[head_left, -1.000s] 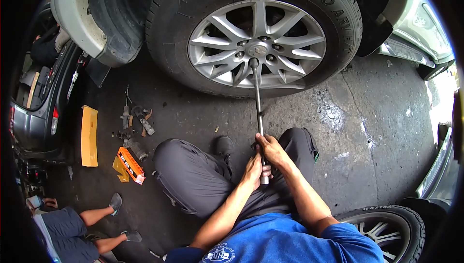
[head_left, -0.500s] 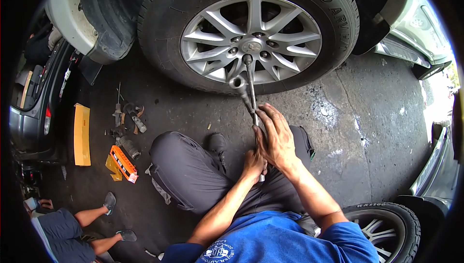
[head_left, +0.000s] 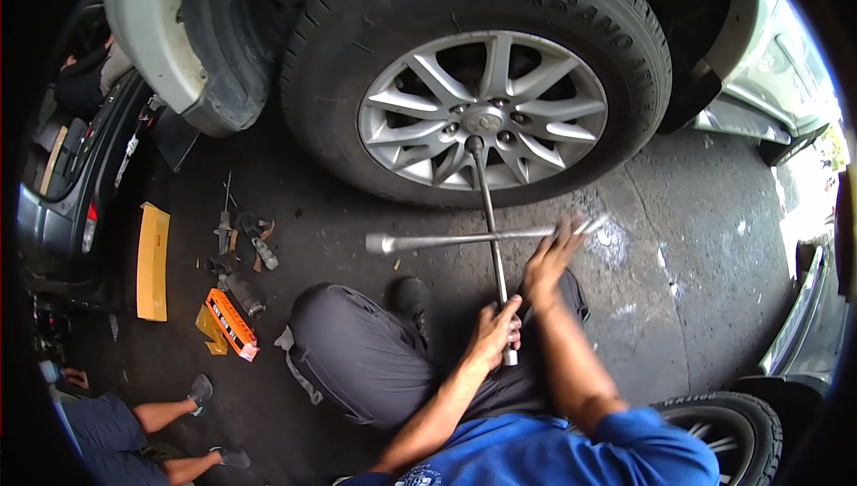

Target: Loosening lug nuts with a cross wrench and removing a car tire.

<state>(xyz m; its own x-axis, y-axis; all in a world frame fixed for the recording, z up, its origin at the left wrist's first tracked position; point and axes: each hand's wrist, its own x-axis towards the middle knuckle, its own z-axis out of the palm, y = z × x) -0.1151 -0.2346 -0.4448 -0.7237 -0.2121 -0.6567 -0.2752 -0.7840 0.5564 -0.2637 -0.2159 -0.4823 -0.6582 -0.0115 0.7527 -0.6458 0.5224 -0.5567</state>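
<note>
A person in a blue shirt (head_left: pixel 527 450) with a partly visible printed emblem sits facing a vehicle's silver alloy wheel (head_left: pixel 485 123); large raised lettering curves along the black tire (head_left: pixel 332 84) around it. A four-way lug wrench (head_left: pixel 492 237) reaches from the wheel toward the person, its far end against the wheel just below the center cap. The left hand (head_left: pixel 494 334) is wrapped around the wrench's near end. The right hand (head_left: pixel 549 263), blurred, has its fingers extended at the right end of the crossbar; whether it touches is unclear. On the dark floor to the left lies an orange box (head_left: pixel 234 324) printed with dark characters, its contents hidden, beside loose metal parts (head_left: pixel 241 294) and a long yellow cardboard piece (head_left: pixel 153 263). Another tire (head_left: pixel 759 423), also lettered, lies at lower right.
</note>
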